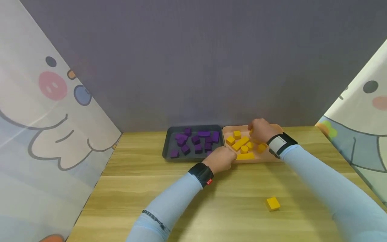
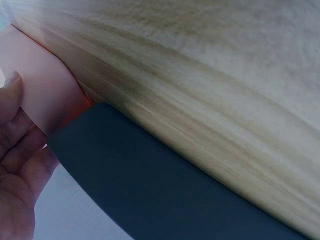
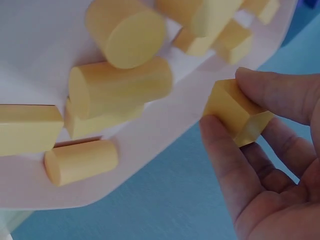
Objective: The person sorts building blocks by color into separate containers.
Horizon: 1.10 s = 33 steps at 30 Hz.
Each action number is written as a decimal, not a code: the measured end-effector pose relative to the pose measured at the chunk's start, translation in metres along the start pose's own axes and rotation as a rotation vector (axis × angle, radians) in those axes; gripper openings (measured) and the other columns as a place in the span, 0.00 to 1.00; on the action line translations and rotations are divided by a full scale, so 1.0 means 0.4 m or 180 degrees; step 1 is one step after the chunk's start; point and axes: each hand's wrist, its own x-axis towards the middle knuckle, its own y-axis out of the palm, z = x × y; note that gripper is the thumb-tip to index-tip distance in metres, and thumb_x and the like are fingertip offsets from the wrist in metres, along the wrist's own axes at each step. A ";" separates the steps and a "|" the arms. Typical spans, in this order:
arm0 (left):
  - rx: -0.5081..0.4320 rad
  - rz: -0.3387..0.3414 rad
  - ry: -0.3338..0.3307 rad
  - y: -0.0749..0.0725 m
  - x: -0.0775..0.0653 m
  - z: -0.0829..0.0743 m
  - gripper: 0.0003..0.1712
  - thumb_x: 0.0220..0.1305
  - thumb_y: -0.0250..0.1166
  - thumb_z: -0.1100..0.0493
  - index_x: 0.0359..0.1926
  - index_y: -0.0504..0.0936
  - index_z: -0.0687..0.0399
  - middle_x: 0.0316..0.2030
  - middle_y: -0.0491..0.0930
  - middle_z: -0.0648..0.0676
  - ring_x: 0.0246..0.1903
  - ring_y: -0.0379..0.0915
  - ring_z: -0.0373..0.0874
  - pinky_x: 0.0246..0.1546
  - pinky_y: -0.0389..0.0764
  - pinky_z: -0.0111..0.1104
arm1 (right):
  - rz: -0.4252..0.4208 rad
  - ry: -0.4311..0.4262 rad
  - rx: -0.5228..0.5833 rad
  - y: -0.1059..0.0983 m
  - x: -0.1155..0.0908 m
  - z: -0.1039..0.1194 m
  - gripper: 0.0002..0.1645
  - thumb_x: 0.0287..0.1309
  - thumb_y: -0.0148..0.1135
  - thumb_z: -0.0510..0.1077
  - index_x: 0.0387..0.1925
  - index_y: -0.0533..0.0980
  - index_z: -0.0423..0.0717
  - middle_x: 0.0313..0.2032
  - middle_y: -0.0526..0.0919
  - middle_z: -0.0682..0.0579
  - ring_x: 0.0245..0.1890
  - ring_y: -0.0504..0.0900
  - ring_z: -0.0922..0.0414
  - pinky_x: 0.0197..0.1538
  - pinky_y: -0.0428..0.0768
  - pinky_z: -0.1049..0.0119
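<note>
My right hand is over the far part of the pink tray, pinching a small yellow block between thumb and fingertips. Yellow cylinders, bars and cubes lie in that tray under it. At the tray's front left corner, my left hand grips the wall. In the left wrist view its thumb presses the outside of the pink wall, with the other fingers curled at the rim. The dark grey tray stands right beside that wall.
Several purple blocks lie in the dark grey tray on the left. One yellow cube sits on the wooden table in front of the pink tray. A grey panel rises behind both trays, with cartoon-printed panels at the sides.
</note>
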 end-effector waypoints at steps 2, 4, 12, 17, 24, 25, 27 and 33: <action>0.0007 0.0009 -0.0008 0.004 -0.006 -0.004 0.13 0.67 0.66 0.65 0.26 0.79 0.45 0.22 0.70 0.43 0.24 0.69 0.36 0.31 0.78 0.27 | 0.0001 0.0067 0.0018 0.016 0.014 -0.005 0.22 0.59 0.64 0.29 0.57 0.80 0.30 0.54 0.83 0.30 0.48 0.82 0.39 0.60 0.84 0.42; 0.0015 0.0017 0.0007 0.006 -0.009 -0.006 0.13 0.66 0.67 0.65 0.26 0.78 0.45 0.22 0.70 0.42 0.25 0.70 0.35 0.34 0.79 0.28 | -0.0018 0.0093 -0.0026 0.028 0.024 -0.012 0.22 0.60 0.63 0.28 0.57 0.80 0.29 0.55 0.83 0.30 0.50 0.81 0.38 0.63 0.82 0.40; 0.0071 -0.0066 0.0121 0.003 -0.002 -0.011 0.13 0.64 0.67 0.65 0.26 0.77 0.45 0.22 0.69 0.42 0.25 0.71 0.35 0.35 0.80 0.28 | -0.0070 0.0117 -0.0185 0.040 0.051 -0.050 0.21 0.60 0.63 0.27 0.55 0.80 0.29 0.55 0.83 0.29 0.50 0.82 0.37 0.63 0.81 0.39; 0.0075 -0.0058 0.0105 0.004 0.001 -0.011 0.11 0.65 0.68 0.64 0.28 0.80 0.45 0.22 0.72 0.42 0.26 0.71 0.35 0.34 0.81 0.28 | 0.0028 0.0246 -0.0182 0.041 0.066 -0.055 0.21 0.59 0.65 0.27 0.56 0.80 0.30 0.55 0.83 0.30 0.50 0.81 0.38 0.64 0.80 0.40; 0.0084 0.0019 0.0053 0.008 0.007 -0.008 0.07 0.67 0.68 0.62 0.32 0.83 0.44 0.24 0.77 0.41 0.27 0.74 0.34 0.35 0.82 0.27 | 0.0051 0.0263 -0.0237 0.039 0.077 -0.050 0.25 0.54 0.73 0.29 0.56 0.80 0.30 0.53 0.84 0.31 0.46 0.80 0.40 0.63 0.82 0.41; 0.0093 0.0015 0.0052 0.008 0.007 -0.007 0.07 0.66 0.68 0.62 0.32 0.83 0.44 0.24 0.77 0.41 0.27 0.75 0.35 0.35 0.82 0.27 | 0.0056 0.0273 -0.0217 0.039 0.078 -0.050 0.26 0.54 0.73 0.29 0.56 0.80 0.30 0.52 0.84 0.31 0.45 0.80 0.40 0.62 0.82 0.41; 0.0100 0.0004 0.0053 0.009 0.008 -0.005 0.07 0.66 0.68 0.62 0.32 0.84 0.44 0.24 0.77 0.41 0.27 0.76 0.35 0.36 0.83 0.28 | 0.0065 0.0282 -0.0174 0.037 0.081 -0.049 0.26 0.53 0.75 0.29 0.55 0.80 0.29 0.52 0.84 0.31 0.45 0.79 0.39 0.62 0.82 0.41; 0.0073 0.0013 0.0033 0.005 0.009 0.004 0.07 0.66 0.68 0.62 0.32 0.84 0.45 0.25 0.78 0.41 0.27 0.76 0.35 0.36 0.83 0.28 | 0.0096 0.0290 -0.0104 0.034 0.094 -0.055 0.27 0.53 0.75 0.30 0.55 0.80 0.30 0.52 0.83 0.31 0.45 0.79 0.39 0.62 0.81 0.40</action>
